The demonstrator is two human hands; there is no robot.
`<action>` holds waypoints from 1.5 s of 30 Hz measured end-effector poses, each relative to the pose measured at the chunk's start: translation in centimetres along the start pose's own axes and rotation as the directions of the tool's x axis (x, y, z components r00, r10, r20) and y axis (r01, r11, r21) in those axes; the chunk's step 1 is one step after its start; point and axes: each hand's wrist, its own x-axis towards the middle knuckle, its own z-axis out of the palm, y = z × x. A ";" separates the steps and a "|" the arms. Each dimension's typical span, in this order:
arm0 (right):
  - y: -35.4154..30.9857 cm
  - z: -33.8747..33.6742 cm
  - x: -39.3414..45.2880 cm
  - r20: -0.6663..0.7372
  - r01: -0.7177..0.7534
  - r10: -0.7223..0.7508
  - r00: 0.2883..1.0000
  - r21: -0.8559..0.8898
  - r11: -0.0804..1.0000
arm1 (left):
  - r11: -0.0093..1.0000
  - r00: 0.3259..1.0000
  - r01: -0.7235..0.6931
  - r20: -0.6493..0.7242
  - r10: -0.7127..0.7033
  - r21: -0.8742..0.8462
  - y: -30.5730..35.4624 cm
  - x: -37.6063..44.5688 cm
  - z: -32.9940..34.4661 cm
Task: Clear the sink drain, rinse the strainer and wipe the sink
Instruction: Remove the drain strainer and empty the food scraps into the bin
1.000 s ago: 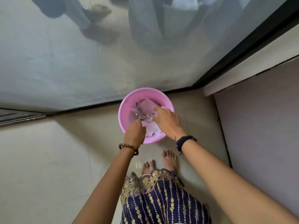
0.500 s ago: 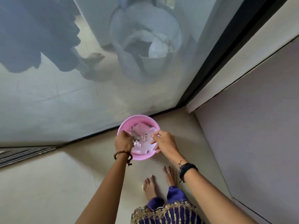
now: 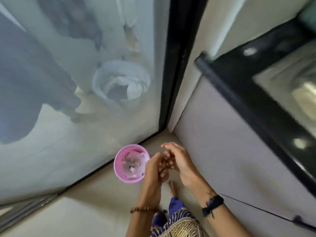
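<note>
Head view: the person stands over a pink tub on the floor, in the corner where a mesh door meets a grey wall. The tub lies just to the left of both hands and a little beyond them, well below them on the floor. Its round rim faces up and it has no long axis to speak of. It holds crumpled pale wrappers and grey scraps, piled loosely toward the middle.

The left hand is the nearer one, its knuckles overlapping the tub's right rim in the picture. Its fingers are curled inward toward the right hand, whose fingers are loosely spread and point left. The two sets of fingers meet between the hands as if rubbing or picking something off. Motion blur hides whether anything is pinched there, so I cannot tell what, if anything, either hand holds.

A beaded bracelet sits on the left wrist and a dark band on the right. A bare foot shows below the hands, beside the tub.

Neither sink nor strainer is in sight. This looks like waste from the drain being shed into the tub, so any remaining bits would drop left and down.
</note>
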 end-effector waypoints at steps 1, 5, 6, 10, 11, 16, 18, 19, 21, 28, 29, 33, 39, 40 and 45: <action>-2.3 -1.3 -2.2 0.000 0.047 -0.047 0.999 0.052 0.998 | 1.000 0.997 -0.025 0.073 0.025 -0.001 1.4 -1.9 2.3; -9.5 -7.4 -9.3 -0.064 0.238 -0.229 0.971 0.215 0.947 | 0.996 0.946 -0.040 0.323 0.015 0.074 5.2 -6.3 10.6; -10.8 -9.3 -10.6 -0.108 0.288 -0.269 0.957 0.245 0.926 | 0.990 0.925 -0.055 0.379 0.003 0.127 5.6 -6.8 12.9; -14.5 -16.8 -13.8 -0.316 0.463 -0.381 0.869 0.246 0.852 | 0.919 0.823 -0.173 0.565 -0.063 0.354 5.7 -6.9 21.8; -15.1 -19.0 -14.0 -0.366 0.489 -0.391 0.844 0.228 0.842 | 0.896 0.800 -0.203 0.594 -0.081 0.396 5.5 -6.6 24.1; -16.3 -31.0 -12.1 -0.600 0.462 -0.340 0.724 0.056 0.885 | 0.451 0.752 -0.554 0.653 -0.091 0.700 3.0 -2.2 35.3; -15.9 -35.9 -10.0 -0.666 0.358 -0.290 0.687 -0.037 0.933 | 0.030 0.736 -0.672 0.672 -0.086 0.740 1.2 0.8 39.4; -15.6 -38.4 -8.8 -0.693 0.281 -0.267 0.669 -0.096 0.955 | -0.164 0.732 -0.680 0.677 -0.080 0.715 0.2 2.4 41.5; -14.7 -43.0 -6.2 -0.709 0.101 -0.234 0.665 -0.225 0.969 | -0.382 0.721 -0.660 0.688 -0.081 0.647 -2.4 5.6 45.3; -11.0 -49.8 0.6 -0.619 -0.205 -0.174 0.766 -0.491 0.847 | -0.562 0.678 -0.698 0.662 -0.320 0.443 -11.4 13.6 50.7; -10.5 -50.2 1.4 -0.608 -0.222 -0.188 0.772 -0.533 0.816 | -0.578 0.675 -0.702 0.649 -0.352 0.416 -12.4 14.2 50.8; -9.3 -50.7 4.0 -0.591 -0.263 -0.236 0.772 -0.635 0.726 | -0.658 0.688 -0.671 0.618 -0.380 0.343 -14.9 15.8 50.8; -8.7 -50.6 5.8 -0.526 -0.251 -0.317 0.789 -0.747 0.616 | -0.662 0.672 -0.666 0.661 -0.334 0.343 -14.9 16.6 50.9; -8.8 -50.6 5.6 -0.541 -0.241 -0.308 0.783 -0.720 0.651 | -0.657 0.675 -0.663 0.668 -0.314 0.360 -14.6 16.5 50.9; -9.8 -51.3 3.1 -0.646 -0.147 -0.308 0.699 -0.551 0.821 | -0.528 0.746 -0.623 0.640 -0.182 0.577 -12.2 16.0 51.1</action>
